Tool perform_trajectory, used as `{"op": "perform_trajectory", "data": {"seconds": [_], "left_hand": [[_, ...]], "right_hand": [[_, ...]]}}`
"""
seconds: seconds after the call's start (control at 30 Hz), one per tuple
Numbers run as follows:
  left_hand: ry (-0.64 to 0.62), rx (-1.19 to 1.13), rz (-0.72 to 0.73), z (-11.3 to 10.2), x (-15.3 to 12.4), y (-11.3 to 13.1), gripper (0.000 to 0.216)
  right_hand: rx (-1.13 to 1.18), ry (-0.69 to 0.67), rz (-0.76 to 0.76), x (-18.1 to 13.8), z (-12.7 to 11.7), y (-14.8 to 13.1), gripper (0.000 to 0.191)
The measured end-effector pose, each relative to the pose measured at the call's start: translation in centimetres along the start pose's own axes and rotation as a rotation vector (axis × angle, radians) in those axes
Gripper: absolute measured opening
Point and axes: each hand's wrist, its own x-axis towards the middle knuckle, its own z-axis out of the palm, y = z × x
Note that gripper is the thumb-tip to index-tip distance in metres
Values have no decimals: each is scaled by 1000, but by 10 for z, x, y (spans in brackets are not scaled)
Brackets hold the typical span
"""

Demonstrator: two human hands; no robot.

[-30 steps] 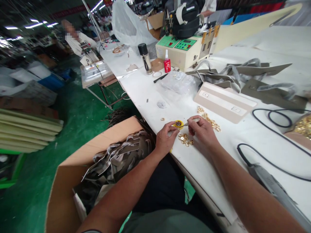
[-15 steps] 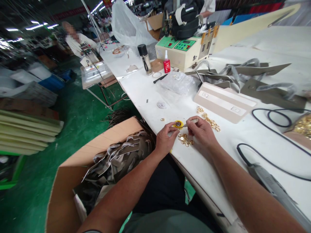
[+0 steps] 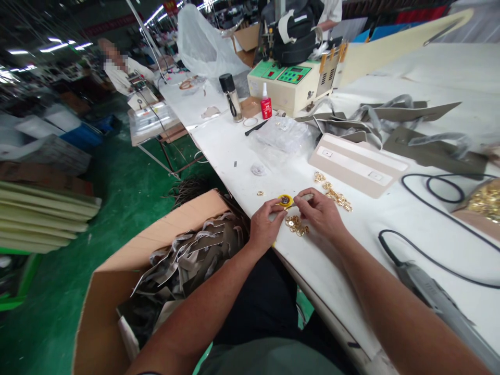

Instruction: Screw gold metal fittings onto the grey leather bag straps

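Observation:
My left hand point(image 3: 264, 223) is closed around a small yellow round cap point(image 3: 285, 200) with dark contents, held just above the white table point(image 3: 242, 156). My right hand point(image 3: 318, 212) pinches a thin pale stick point(image 3: 307, 197) whose tip points into that cap. Under both hands lies a little heap of gold metal rings point(image 3: 297, 225). A longer scatter of gold rings point(image 3: 336, 194) lies just beyond my right hand, and one lone ring point(image 3: 260, 193) sits left of the cap.
An open cardboard box point(image 3: 164, 250) of grey straps stands below the table edge. A beige flat panel point(image 3: 357, 164), black cable point(image 3: 437, 187), grey power tool point(image 3: 433, 294), red-capped glue bottle point(image 3: 266, 102), flask point(image 3: 231, 96) and control machine point(image 3: 297, 83) share the table. A person sits far left.
Both hands and the view have shifted only slightly; the stick's tip stays at the yellow cap.

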Motion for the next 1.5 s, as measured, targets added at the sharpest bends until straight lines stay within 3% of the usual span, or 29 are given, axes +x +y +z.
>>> {"op": "perform_trajectory", "data": {"seconds": [0.17,0.3,0.4,0.47,0.57,0.77,1.07,1.17,1.27,1.5], "left_hand": [[13,11,7,1,-1,-3,35],[-2,43,5,-1,-1,-4,36],[-13,37,4,-2,1,-3,39],[-15,50,15,-3,1,-3,41],[-8,140,59,-5,0,-3,36],[-61,307,203,-9,-6,0,2],[-191,406,437,-4,-18,18,13],[-174,444,454,-5,-5,27,15],[-196,505,450,3,27,40,16],[-353,661,377,66,112,49,25]], "right_hand": [[-14,28,27,2,2,-1,43],[-71,-69,-68,1,-2,-3,35],[4,-152,-70,0,-7,-7,32],[96,-129,-9,0,-9,-9,32],[270,31,44,4,-13,-10,32],[508,375,51,17,-37,4,31],[830,723,41,26,-73,6,29],[850,756,29,27,-72,6,29],[858,770,22,27,-71,8,30],[859,780,25,30,-70,11,30]]}}
